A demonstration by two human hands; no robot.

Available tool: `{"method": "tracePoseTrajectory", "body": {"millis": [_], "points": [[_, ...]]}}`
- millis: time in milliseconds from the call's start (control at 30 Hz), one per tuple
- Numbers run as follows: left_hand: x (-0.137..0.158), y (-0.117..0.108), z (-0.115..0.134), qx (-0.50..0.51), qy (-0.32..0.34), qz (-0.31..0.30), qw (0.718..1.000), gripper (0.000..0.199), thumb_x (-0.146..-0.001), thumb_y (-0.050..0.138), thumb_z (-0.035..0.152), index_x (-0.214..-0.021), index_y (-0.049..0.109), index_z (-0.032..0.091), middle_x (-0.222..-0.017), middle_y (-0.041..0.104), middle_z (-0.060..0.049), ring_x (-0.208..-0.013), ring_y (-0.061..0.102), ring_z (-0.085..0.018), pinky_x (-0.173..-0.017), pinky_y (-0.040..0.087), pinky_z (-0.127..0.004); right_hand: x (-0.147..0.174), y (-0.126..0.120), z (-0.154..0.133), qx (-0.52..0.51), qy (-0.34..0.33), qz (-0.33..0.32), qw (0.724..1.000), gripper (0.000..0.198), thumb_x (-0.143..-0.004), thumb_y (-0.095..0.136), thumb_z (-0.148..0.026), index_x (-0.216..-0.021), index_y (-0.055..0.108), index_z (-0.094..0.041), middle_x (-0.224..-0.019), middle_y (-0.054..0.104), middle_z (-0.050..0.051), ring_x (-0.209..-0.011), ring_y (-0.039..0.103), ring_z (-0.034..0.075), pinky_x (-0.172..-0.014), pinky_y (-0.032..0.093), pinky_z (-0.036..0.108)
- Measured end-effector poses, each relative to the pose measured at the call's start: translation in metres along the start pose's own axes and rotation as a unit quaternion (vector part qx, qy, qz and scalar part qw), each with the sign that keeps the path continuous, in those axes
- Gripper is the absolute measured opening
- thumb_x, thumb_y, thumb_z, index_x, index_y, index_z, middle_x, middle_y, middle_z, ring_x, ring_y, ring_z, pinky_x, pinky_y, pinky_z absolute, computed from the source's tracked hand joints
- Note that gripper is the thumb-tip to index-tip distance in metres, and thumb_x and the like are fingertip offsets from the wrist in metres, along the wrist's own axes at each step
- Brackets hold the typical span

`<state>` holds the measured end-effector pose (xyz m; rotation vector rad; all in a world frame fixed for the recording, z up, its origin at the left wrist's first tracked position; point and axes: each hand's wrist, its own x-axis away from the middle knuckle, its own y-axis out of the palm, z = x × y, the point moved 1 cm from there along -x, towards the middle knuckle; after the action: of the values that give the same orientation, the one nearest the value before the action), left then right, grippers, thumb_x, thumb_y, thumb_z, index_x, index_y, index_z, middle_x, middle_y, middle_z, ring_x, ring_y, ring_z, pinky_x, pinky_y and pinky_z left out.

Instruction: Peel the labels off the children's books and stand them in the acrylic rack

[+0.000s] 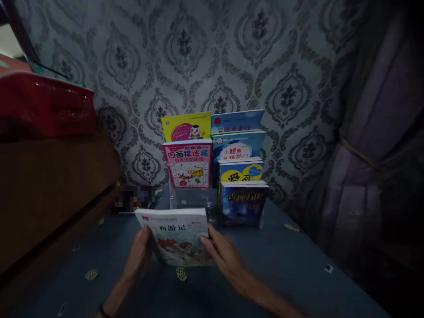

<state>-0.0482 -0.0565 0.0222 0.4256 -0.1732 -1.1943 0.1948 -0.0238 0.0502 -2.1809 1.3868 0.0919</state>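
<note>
Between my two hands is a white-topped book (179, 240) with dark Chinese characters and a painted scene on its cover. My left hand (141, 247) grips its left edge, thumb on the front. On the right edge, my right hand (225, 251) is closed, with fingers hidden behind. Just beyond stand two columns of upright books in a clear stand (172, 198). The left column has a pink-bordered book (190, 165) in front of a yellow book (185, 126). In the right column a dark blue book (245, 205) is foremost, with several blue and yellow ones behind.
The books stand on a dark blue-grey surface (265, 274) against a patterned wall (218, 57). At the left, a red basket (49, 106) rests on a wooden cabinet (56, 190). A pixelated item (132, 198) lies near the cabinet. A tied curtain (361, 132) hangs at the right.
</note>
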Motion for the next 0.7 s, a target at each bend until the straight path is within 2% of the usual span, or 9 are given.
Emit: {"method": "tracePoseTrajectory", "body": {"millis": [67,200,400,500,700], "points": [[0.004,-0.008,-0.017,-0.028,-0.016,0.008,0.999,0.070,-0.055,0.084,0.074,-0.089,0.074,0.014,-0.089,0.079,-0.014,-0.097,0.073,-0.036,-0.088,0.060,-0.045,0.010,0.010,0.021,0.007,0.016,0.007,1.000,0.053,-0.097,0.045,-0.056,-0.133,0.065,-0.023,-0.122,0.073,0.011,-0.113,0.066,0.029,-0.098,0.054,0.042],[0.006,-0.022,-0.037,-0.093,-0.021,0.018,0.995,0.063,-0.049,0.091,0.064,-0.085,0.076,0.015,-0.084,0.080,-0.011,-0.082,0.075,-0.032,-0.083,0.061,-0.043,0.029,0.028,0.064,0.029,0.066,0.034,0.997,0.059,-0.095,0.050,-0.057,-0.143,0.059,-0.023,-0.131,0.070,0.012,-0.120,0.066,0.030,-0.102,0.054,0.043],[0.008,-0.029,-0.045,-0.178,-0.034,-0.039,0.983,0.055,-0.043,0.094,0.055,-0.079,0.079,0.017,-0.087,0.081,-0.013,-0.085,0.076,-0.034,-0.079,0.062,-0.041,0.043,0.044,0.107,0.088,0.071,0.024,0.993,0.068,-0.093,0.050,-0.063,-0.143,0.060,-0.018,-0.136,0.067,0.015,-0.121,0.066,0.034,-0.102,0.054,0.045],[0.011,-0.030,-0.043,-0.230,-0.034,-0.048,0.971,0.051,-0.044,0.094,0.052,-0.079,0.080,0.018,-0.089,0.081,-0.013,-0.087,0.076,-0.035,-0.081,0.061,-0.041,0.042,0.050,0.116,0.125,0.069,0.041,0.989,0.066,-0.090,0.053,-0.063,-0.139,0.063,-0.020,-0.130,0.071,0.015,-0.116,0.068,0.036,-0.099,0.055,0.046],[0.016,-0.029,-0.044,-0.295,-0.021,-0.023,0.955,0.044,-0.055,0.088,0.057,-0.079,0.082,0.021,-0.089,0.081,-0.011,-0.089,0.076,-0.037,-0.082,0.061,-0.042,0.039,0.059,0.118,0.126,0.085,0.065,0.986,0.050,-0.091,0.056,-0.057,-0.127,0.072,-0.027,-0.102,0.080,0.011,-0.093,0.075,0.030,-0.083,0.059,0.034]]}}
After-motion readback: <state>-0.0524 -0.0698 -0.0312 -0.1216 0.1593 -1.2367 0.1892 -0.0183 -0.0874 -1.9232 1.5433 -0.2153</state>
